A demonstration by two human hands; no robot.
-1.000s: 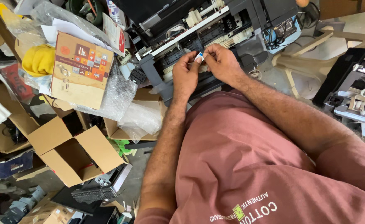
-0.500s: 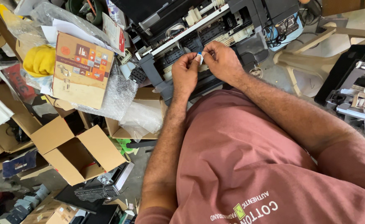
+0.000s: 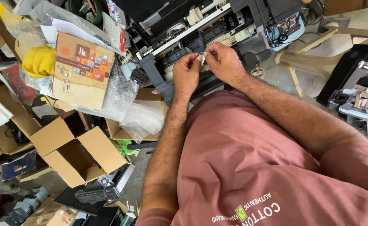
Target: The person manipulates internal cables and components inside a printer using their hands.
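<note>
Blue-white tab [image 3: 201,56] pinched between fingers of left hand [image 3: 187,75] and right hand [image 3: 223,62] — above printer [image 3: 217,29].

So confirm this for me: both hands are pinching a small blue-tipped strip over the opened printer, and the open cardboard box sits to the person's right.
Wrong side. In the head view the open cardboard box sits to the person's left. The rest stands: left hand and right hand pinch the blue-tipped strip over the opened printer.

Cluttered floor [image 3: 284,77] with open cardboard box [image 3: 77,152], opened printer [image 3: 209,33], bubble wrap [image 3: 117,96]

Two hands [image 3: 187,75] [image 3: 223,62], one opened printer [image 3: 217,29]
</note>
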